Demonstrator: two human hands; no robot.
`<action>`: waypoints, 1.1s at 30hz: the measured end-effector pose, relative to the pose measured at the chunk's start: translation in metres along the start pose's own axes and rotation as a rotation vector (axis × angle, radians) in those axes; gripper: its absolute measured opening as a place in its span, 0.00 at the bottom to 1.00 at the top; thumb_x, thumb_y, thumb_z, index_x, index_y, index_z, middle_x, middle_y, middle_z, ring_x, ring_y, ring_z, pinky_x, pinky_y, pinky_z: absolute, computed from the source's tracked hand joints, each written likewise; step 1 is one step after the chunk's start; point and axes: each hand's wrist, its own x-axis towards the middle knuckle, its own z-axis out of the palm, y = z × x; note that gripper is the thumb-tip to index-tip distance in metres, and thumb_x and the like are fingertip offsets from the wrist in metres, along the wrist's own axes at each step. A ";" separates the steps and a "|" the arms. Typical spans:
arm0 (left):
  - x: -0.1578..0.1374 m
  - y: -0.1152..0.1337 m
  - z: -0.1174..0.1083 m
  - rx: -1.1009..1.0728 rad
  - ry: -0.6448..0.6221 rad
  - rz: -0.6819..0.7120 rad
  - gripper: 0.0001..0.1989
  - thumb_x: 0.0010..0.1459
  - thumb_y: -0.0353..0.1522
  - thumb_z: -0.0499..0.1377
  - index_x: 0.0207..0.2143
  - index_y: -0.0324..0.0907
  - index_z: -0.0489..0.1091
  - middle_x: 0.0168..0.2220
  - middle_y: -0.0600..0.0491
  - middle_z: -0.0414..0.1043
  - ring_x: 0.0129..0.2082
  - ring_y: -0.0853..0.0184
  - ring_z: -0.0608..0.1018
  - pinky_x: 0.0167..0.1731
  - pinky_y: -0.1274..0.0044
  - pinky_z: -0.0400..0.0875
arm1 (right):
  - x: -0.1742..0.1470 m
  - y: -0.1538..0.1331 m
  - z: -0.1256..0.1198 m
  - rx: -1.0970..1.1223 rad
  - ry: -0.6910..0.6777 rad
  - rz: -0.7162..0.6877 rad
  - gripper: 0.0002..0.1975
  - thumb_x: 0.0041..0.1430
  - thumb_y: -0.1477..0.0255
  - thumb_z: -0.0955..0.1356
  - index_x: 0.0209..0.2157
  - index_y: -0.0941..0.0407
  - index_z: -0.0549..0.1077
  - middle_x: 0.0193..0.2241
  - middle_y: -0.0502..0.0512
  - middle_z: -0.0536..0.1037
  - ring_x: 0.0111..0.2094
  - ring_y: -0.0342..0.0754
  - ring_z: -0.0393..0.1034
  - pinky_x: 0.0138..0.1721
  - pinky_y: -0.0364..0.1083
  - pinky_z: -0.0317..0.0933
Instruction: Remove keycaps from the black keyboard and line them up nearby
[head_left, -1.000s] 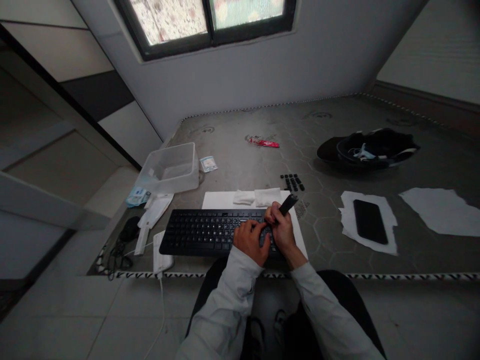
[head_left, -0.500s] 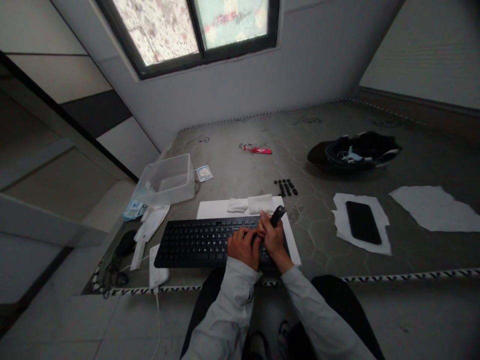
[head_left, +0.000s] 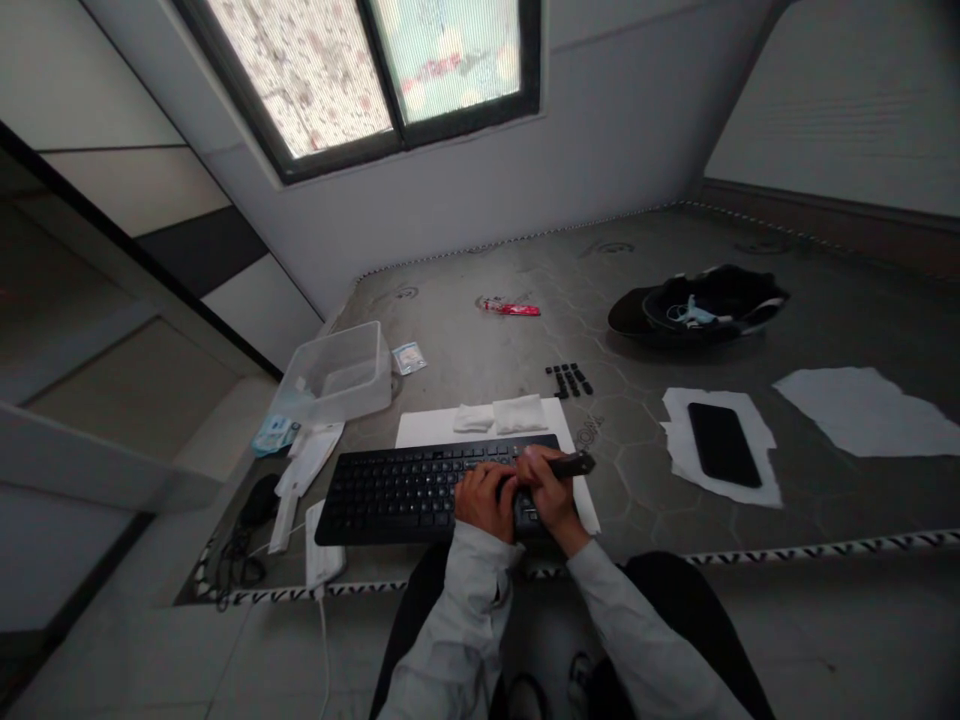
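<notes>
Grey quilted mattress point(head_left: 480, 345) under a window serves as the work surface. On it, at the near edge, a black keyboard point(head_left: 409, 490) lies on a white sheet point(head_left: 420, 425). The right hand point(head_left: 551, 490) is closed around a dark tool point(head_left: 571, 464), whose tip sticks out to the right, low over the keyboard's right end. The left hand point(head_left: 484, 500) rests curled on the keys just beside it; whether it pinches anything I cannot tell. Judging by the loose keycaps point(head_left: 570, 380) laid in rows beyond the sheet, the step in hand looks like prying keys off; the next move would call for steadying the board and working the tip under a cap. Two white pads point(head_left: 502, 415) lie just behind the keyboard. Well apart to the right, a phone point(head_left: 724, 445) lies on paper.
</notes>
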 end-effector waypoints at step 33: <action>-0.010 0.007 -0.005 -0.389 0.190 -0.052 0.12 0.66 0.29 0.49 0.40 0.44 0.73 0.37 0.54 0.78 0.35 0.70 0.79 0.39 0.79 0.72 | 0.000 -0.021 -0.051 -0.968 -0.407 -0.362 0.09 0.56 0.69 0.72 0.41 0.48 0.78 0.34 0.51 0.80 0.33 0.50 0.75 0.35 0.47 0.66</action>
